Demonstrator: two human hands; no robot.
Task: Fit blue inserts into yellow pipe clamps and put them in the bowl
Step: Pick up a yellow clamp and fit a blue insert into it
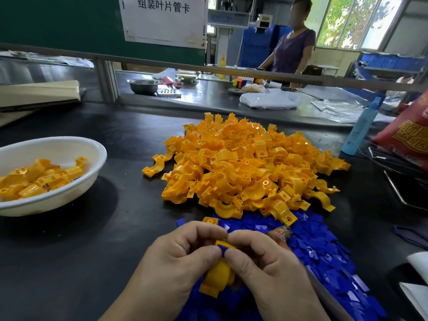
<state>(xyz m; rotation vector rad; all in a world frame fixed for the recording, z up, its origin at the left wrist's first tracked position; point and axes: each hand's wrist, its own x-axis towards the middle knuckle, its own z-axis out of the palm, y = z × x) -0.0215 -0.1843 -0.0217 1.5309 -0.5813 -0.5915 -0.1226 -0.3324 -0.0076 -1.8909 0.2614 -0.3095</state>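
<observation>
Blue insert (223,248) pinched by right hand (266,268), clamp (217,280) gripped by left hand (180,253) — mid-fit; likely next: seat it, then bowl (98,150).

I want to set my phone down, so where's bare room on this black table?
The widest bare stretch lies between the white bowl and the yellow clamp pile, running down to the left hand. Another lies beyond the bowl, toward the cardboard. The right side is crowded: blue inserts, bottle, red bag.
</observation>
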